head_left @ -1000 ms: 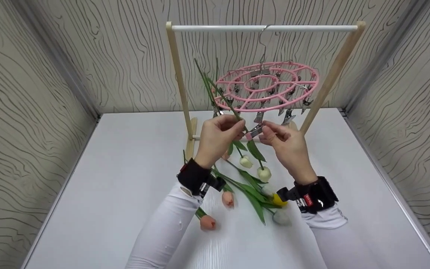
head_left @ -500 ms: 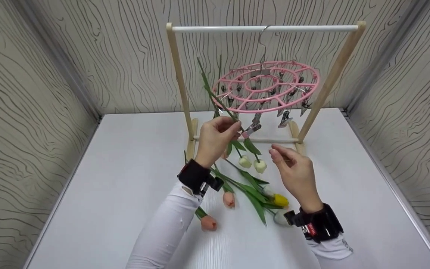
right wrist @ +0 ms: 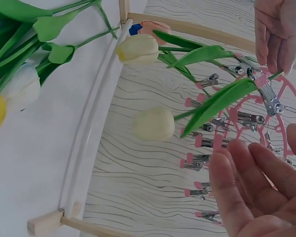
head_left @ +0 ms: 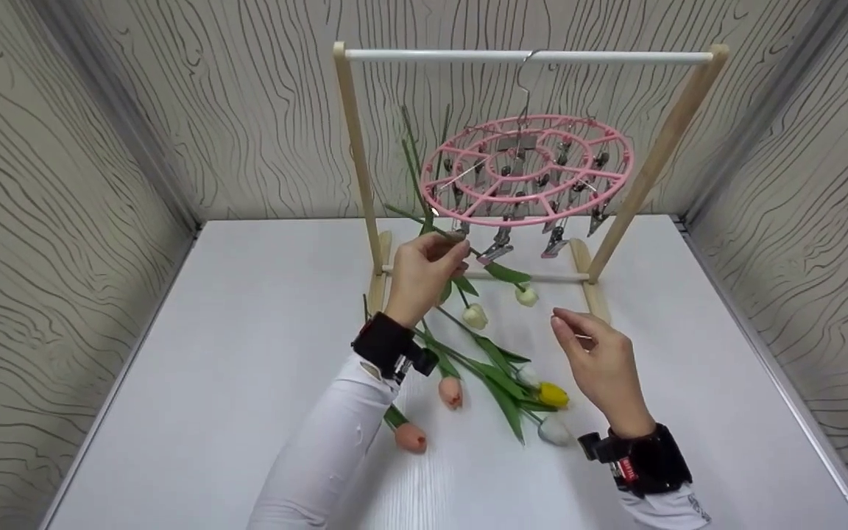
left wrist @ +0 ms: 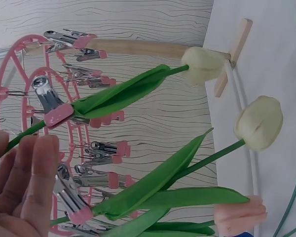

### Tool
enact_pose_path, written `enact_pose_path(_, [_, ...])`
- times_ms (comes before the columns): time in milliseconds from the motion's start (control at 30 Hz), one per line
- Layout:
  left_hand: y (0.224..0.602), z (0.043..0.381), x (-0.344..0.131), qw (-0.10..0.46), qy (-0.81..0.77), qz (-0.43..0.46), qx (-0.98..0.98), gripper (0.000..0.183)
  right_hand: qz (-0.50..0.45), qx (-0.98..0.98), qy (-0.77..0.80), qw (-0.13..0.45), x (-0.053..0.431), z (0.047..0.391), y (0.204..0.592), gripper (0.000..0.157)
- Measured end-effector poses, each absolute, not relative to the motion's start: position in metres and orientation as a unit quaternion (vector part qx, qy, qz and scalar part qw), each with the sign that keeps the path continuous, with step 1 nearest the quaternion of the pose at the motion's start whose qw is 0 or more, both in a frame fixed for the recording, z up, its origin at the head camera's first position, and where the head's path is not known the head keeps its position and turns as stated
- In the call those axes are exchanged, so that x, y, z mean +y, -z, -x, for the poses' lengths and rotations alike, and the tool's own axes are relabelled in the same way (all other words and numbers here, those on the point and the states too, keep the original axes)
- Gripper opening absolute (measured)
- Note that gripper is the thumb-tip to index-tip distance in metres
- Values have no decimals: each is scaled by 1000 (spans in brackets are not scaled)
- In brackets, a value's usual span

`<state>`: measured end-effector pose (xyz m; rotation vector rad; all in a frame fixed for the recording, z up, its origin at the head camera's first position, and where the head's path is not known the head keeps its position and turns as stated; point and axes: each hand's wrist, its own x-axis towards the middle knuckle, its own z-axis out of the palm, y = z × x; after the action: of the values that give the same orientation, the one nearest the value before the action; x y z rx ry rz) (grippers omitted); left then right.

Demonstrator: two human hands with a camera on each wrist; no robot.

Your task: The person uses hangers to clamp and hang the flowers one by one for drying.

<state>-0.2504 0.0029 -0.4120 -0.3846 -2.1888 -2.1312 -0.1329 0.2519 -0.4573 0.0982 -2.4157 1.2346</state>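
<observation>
A white tulip (head_left: 525,296) hangs from a metal clip (head_left: 496,246) with pink tips on the front rim of a round pink hanger (head_left: 534,222). My left hand (head_left: 428,269) is beside this clip, fingers loosely bent. In the left wrist view its fingertips lie right at the tulip's stem (left wrist: 27,136), thumb apart from the fingers. A second white tulip (head_left: 475,316) and a peach tulip (left wrist: 240,216) hang from clips to the left. My right hand (head_left: 601,361) hovers lower right, fingers relaxed and holding nothing.
The hanger hooks over the white bar (head_left: 439,55) of a wooden stand (head_left: 356,147). On the white table (head_left: 262,331) lie peach tulips (head_left: 411,438), a yellow tulip (head_left: 552,395) and white ones (head_left: 555,430). Patterned panels (head_left: 262,110) enclose the back and sides.
My right hand has left the clip and moved down and right. The clipped tulip's stem has swung flatter, its bloom rising right. The left hand has barely moved.
</observation>
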Motion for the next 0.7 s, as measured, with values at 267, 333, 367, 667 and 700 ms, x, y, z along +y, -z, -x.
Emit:
enact_pose_path(267, [412,252,3,38,691,123,-711,24,-12,-873,-443,205,262,129,464,25])
enact_pose_path(333, [413,251,2,38,690,125,-712,24,-7,-874,-442,200,261,128,465,25])
enact_pose_path(367, [414,250,1,39,687,128,-714,25,-5,-876,-441,197,261,128,466,25])
enact_pose_path(667, [450,248,-30,-22,557,149,-817,39,-27,-916,-366,160,267,124,485,39])
enact_pose_path(700, [457,247,-37,-24,536,148,-831,39,-26,-919,-363,152,268,123,487,41])
